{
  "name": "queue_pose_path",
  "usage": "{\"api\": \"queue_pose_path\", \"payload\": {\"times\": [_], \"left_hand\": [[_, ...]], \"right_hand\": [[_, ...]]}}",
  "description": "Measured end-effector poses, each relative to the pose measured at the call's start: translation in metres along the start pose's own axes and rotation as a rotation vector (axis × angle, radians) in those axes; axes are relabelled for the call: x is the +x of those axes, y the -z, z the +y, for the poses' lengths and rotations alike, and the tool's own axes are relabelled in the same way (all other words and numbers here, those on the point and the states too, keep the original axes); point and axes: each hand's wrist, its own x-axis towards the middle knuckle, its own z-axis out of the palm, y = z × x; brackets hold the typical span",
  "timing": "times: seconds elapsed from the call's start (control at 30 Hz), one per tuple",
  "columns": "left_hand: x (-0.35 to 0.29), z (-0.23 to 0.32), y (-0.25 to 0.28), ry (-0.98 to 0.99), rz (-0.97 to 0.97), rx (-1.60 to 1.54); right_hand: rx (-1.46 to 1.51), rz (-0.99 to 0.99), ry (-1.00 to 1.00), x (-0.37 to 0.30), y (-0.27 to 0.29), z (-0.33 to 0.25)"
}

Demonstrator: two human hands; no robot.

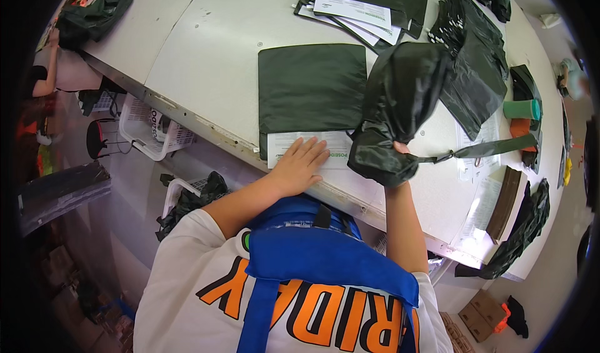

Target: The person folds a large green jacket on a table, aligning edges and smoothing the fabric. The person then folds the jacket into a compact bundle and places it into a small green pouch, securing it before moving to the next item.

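My left hand lies flat with its fingers stretched out on a white printed card. The card rests along the near edge of a flat, square dark green fabric pouch on the table. To the right, my right hand grips a bulky dark green fabric bag near its lower end. Most of that hand is hidden by the folds; only a fingertip shows. A strap with a buckle trails off the bag to the right, over papers.
Stacked dark pouches with white cards lie at the far side, beside a pile of dark bags. A green roll stands at right. White baskets sit below the table's left edge. Another person's arm shows at far left.
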Motion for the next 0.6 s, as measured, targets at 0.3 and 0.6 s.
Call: {"api": "queue_pose_path", "payload": {"times": [0.3, 0.6], "left_hand": [[0.029, -0.020, 0.012, 0.130, 0.169, -0.011], [0.038, -0.081, 0.031, 0.065, 0.185, 0.097]], "right_hand": [[-0.192, 0.178, 0.099, 0.009, 0.033, 0.004], [-1.369, 0.491, 0.035, -0.068, -0.081, -0.017]]}}
